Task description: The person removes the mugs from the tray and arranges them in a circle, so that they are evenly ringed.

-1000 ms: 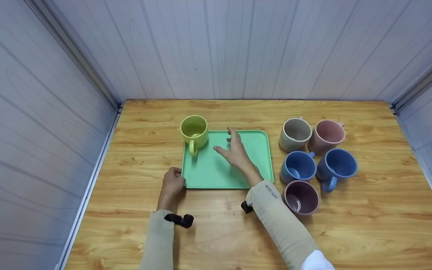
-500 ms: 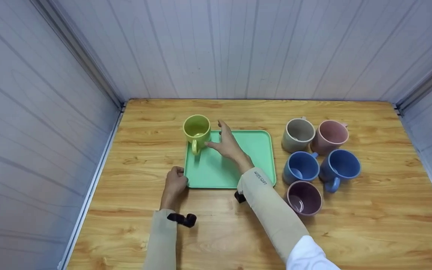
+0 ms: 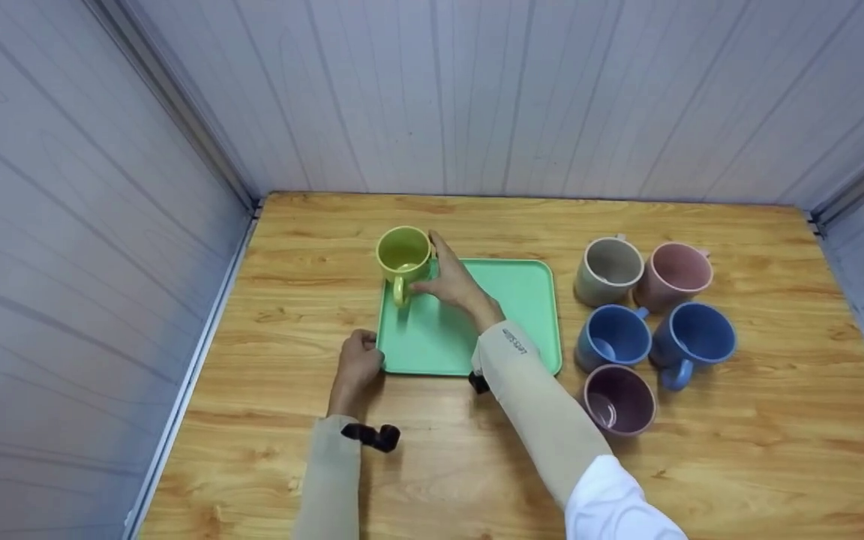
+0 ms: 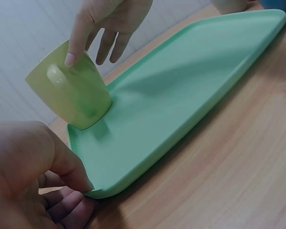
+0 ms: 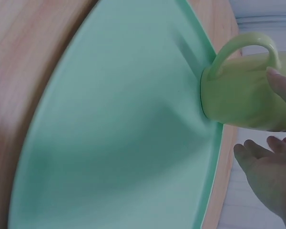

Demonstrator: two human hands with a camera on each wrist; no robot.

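Observation:
A yellow mug stands upright on the far left corner of a green tray, its handle towards the person. Beside the mug, on its right, is my right hand, thumb and fingers spread. In the right wrist view the thumb lies by the mug's handle, and the other fingers appear apart from its wall. My left hand pinches the tray's near left corner; the left wrist view shows its thumb on the rim and the fingers curled below.
Right of the tray several mugs stand close together: a grey one, a pink one, two blue ones and a purple one. White panels wall the wooden table at the back and sides.
My right hand has moved left across the tray to the yellow mug. The left hand has stayed at the tray corner. The head view has shifted slightly.

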